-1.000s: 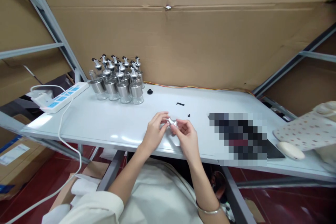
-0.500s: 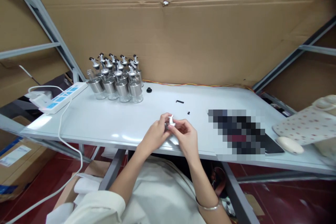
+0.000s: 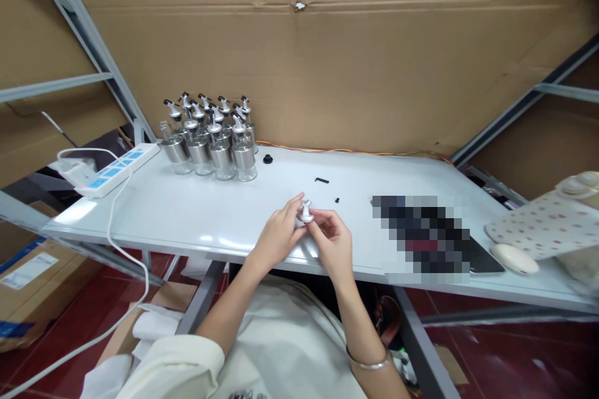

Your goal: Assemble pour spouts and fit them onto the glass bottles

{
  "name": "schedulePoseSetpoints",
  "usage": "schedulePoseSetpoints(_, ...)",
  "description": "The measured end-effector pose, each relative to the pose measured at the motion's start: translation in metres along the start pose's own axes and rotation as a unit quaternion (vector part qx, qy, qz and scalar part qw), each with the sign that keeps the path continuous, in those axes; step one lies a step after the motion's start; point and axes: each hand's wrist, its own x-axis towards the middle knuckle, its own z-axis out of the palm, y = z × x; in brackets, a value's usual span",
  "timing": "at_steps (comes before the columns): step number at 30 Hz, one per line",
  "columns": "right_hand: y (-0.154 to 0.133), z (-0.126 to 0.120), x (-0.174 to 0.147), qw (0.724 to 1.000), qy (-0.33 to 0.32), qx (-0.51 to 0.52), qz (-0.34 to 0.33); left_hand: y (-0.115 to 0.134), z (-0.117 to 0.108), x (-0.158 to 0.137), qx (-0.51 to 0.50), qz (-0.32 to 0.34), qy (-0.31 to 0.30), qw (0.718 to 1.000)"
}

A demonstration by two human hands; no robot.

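Fingers straightened since the earlier frame, the left hand (image 3: 278,234) flanks the silvery spout (image 3: 306,212) at nine o'clock, grip unclear, while the right hand (image 3: 336,242) pinches it from four o'clock, apparently mid-turn, the next move likely needing steadiness.

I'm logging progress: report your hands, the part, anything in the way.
Right hand pinching silver spout piece, left hand cupped at its side. Held upright. Small black part and L-shaped black piece lie beyond, not blocking.

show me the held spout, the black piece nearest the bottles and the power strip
Spout (image 3: 306,214): head view, on its silver body.
Black piece (image 3: 267,159): head view, on its middle.
Power strip (image 3: 113,172): head view, on its socket face.
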Motion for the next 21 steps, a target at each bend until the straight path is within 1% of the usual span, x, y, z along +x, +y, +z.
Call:
schedulePoseSetpoints(4, -0.0021, 0.0003, -0.0013, 1.000, 0.026, 0.009, 0.006, -0.0020, 0.0003, -0.0002, -0.002, 0.014, 0.028, 1.000)
schedulePoseSetpoints(9, -0.0024, -0.0004, -0.0017, 1.000, 0.030, 0.007, -0.003, 0.0002, -0.0026, -0.0002, -0.001, 0.048, 0.004, 0.999)
schedulePoseSetpoints(13, -0.0020, -0.0002, -0.0008, 0.999, 0.032, 0.013, 0.007, 0.0016, -0.0037, -0.0004, 0.004, 0.052, -0.004, 0.999)
schedulePoseSetpoints(17, -0.0025, 0.0003, -0.0006, 0.999, 0.034, 0.013, 0.021, 0.0005, -0.0025, -0.0004, 0.010, 0.049, 0.015, 0.999)
schedulePoseSetpoints(21, -0.0030, 0.0004, -0.0020, 0.999, 0.026, 0.004, 0.023, 0.0009, -0.0020, -0.0003, 0.015, 0.043, 0.018, 0.999)
